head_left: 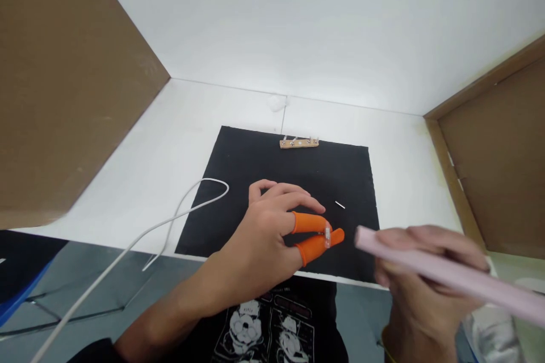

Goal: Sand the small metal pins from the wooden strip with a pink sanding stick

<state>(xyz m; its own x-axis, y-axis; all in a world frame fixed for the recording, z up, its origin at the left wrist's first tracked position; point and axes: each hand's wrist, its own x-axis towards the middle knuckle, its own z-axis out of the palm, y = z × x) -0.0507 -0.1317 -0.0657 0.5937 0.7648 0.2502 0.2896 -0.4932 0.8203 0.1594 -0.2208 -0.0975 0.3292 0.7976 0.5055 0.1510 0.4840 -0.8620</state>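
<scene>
My left hand (pixel 272 232) reaches over the black mat, orange finger cots on its thumb and index finger. Between those two tips it pinches a small clear piece (pixel 327 235), held upright; its kind is too small to make out. The other fingers curve above the mat. At the right, my right hand (pixel 430 272) is wrapped round a pale pink rod (pixel 409 255), blurred, whose blunt end points toward the left hand. A thin silvery pin (pixel 339 204) lies on the mat just beyond the orange fingertips.
The black mat (pixel 255 153) lies on a white table (pixel 400 181). Near its far edge sits a wooden strip (pixel 299 143) with several small clear and shiny bits. A white cable (pixel 170 220) loops over the left side. Brown panels (pixel 76 79) and a white wall (pixel 306 28) enclose the table.
</scene>
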